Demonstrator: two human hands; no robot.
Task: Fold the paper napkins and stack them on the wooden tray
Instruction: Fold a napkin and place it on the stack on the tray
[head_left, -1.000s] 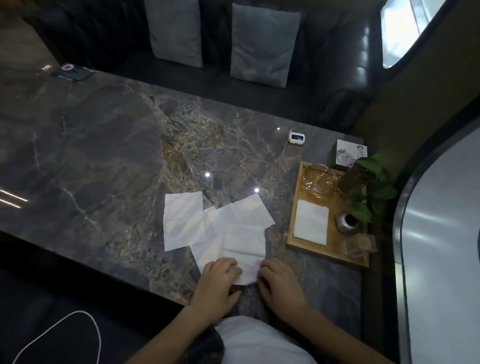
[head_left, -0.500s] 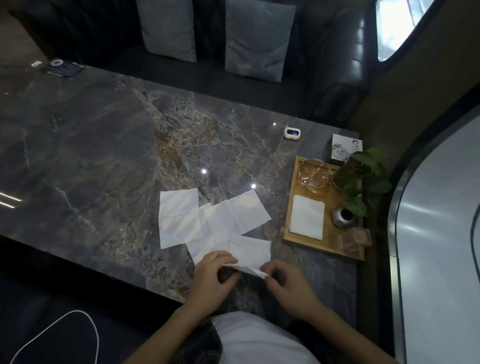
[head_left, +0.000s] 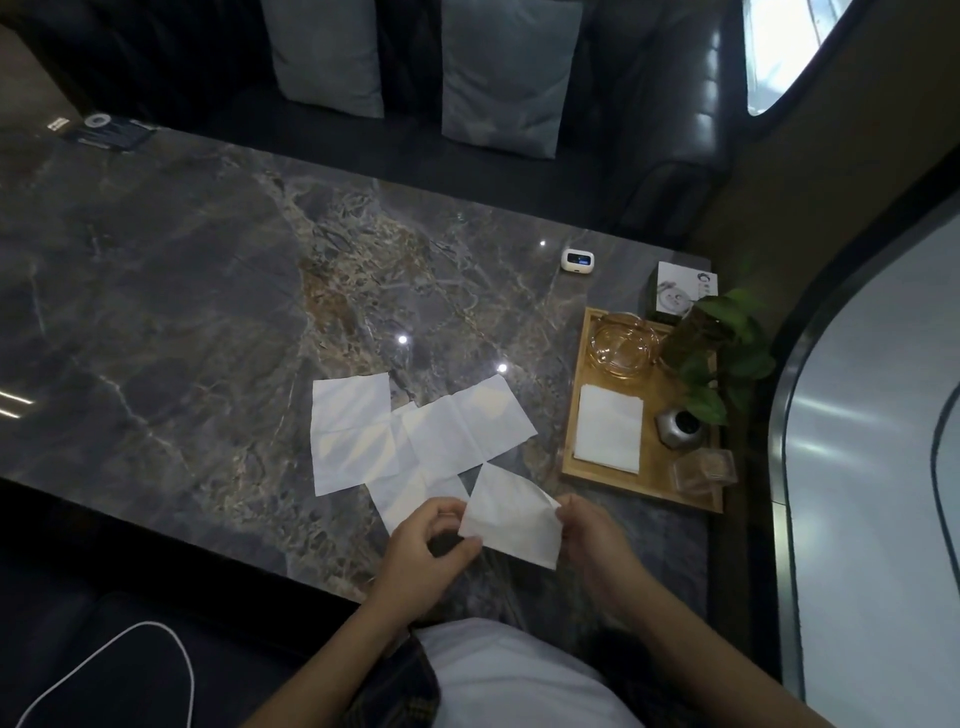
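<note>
Left hand (head_left: 431, 540) and right hand (head_left: 587, 535) grip a folded napkin (head_left: 511, 512).

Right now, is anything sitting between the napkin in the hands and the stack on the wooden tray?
Nothing visible. Only bare tabletop lies between the held napkin and the folded stack on the tray; the tray's other items sit behind or beside it.

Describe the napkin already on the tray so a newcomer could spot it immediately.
At the marble table's right end sits a wooden tray. On its near-left part lies a folded white napkin, a compact rectangle. The other napkins lie on the marble or are held in the hands.
</note>
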